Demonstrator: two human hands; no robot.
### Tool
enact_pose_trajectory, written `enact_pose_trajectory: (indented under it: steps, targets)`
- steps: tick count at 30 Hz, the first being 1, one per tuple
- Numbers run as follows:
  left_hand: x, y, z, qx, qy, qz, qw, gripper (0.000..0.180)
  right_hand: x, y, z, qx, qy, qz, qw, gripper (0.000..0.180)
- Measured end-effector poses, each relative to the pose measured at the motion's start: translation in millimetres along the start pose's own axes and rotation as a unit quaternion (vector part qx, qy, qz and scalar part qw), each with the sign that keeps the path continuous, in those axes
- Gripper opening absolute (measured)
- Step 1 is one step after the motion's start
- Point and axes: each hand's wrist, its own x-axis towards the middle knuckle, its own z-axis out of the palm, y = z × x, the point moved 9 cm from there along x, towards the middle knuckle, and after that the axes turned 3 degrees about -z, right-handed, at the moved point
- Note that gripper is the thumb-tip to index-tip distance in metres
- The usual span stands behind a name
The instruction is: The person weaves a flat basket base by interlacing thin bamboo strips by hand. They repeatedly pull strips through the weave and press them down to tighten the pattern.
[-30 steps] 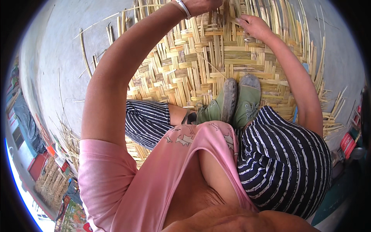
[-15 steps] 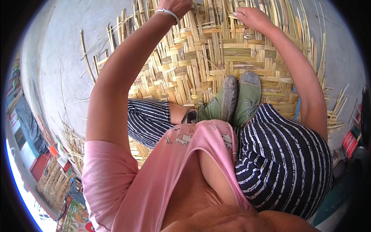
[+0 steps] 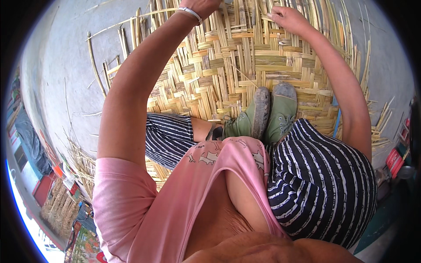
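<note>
— Woven mat of flat yellow bamboo strips (image 3: 245, 74): location?

— On the grey concrete floor (image 3: 61, 74), under the squatting person's green canvas shoes (image 3: 263, 116).

— Hands?

— Right hand (image 3: 287, 17) pinches one loose strip at the far, unwoven edge. Left hand (image 3: 199, 5) is cut by the frame; finger state cannot be told.

— Change?

— Both hands sit farther along the far edge than a second ago; weaving likely advances there.

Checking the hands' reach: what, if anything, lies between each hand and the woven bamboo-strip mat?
Nothing visible does. The right hand rests directly on the flat woven mat of pale bamboo strips; the left hand, partly cut off by the picture's top edge, is at its strips too.
</note>
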Motion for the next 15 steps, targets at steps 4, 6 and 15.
enact_pose_trajectory:
  steps: [4,6,15]
  targets:
    - [7,-30,29,-0.14,-0.161,-0.11,0.971,0.03,-3,-17,-7,0.125,-0.053,0.1,0.986,0.024]
    - [-2,-43,22,-0.305,-0.224,-0.139,0.915,0.031,-7,-26,-10,0.172,-0.073,0.124,0.975,0.021]
    - [-24,-30,80,-0.445,-0.314,-0.166,0.822,0.035,-2,-25,-16,0.044,-0.165,0.076,0.982,0.03]
